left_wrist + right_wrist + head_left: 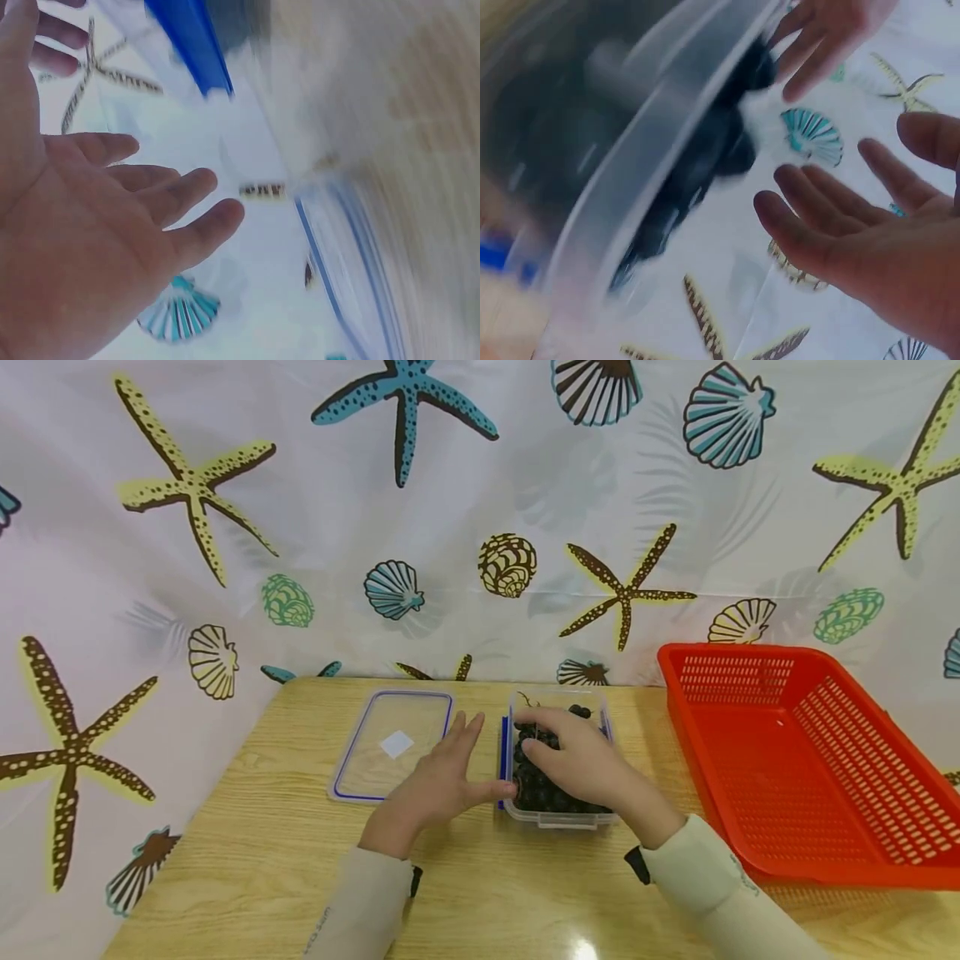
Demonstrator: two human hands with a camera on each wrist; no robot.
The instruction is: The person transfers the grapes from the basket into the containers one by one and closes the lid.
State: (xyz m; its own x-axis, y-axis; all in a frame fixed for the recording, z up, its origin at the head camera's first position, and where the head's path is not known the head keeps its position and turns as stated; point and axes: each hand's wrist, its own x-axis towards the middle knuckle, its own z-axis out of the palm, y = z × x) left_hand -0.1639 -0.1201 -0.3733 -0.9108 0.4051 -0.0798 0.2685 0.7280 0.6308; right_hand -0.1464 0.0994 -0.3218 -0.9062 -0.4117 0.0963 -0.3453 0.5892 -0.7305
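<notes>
A clear plastic container [573, 819] full of dark grapes [543, 793] stands near the back of the wooden table. Over the grapes hovers my right hand [581, 758], its fingers loosely bent and nothing between them; the right wrist view shows the palm [885, 255] beside the heaped fruit [697, 172]. My left hand [438, 781] is just left of the container, fingers spread and thumb tip right at the container's side. Behind that hand lies a clear lid [367, 768] with a blue seal, partly hidden by it. A blue latch flap [503, 752] hangs at the container's left side.
A large red plastic basket [738, 839] with slotted walls stands on the right of the table. Behind the table hangs a white cloth [465, 635] printed with starfish and shells. A small white square [397, 744] shows on the lid.
</notes>
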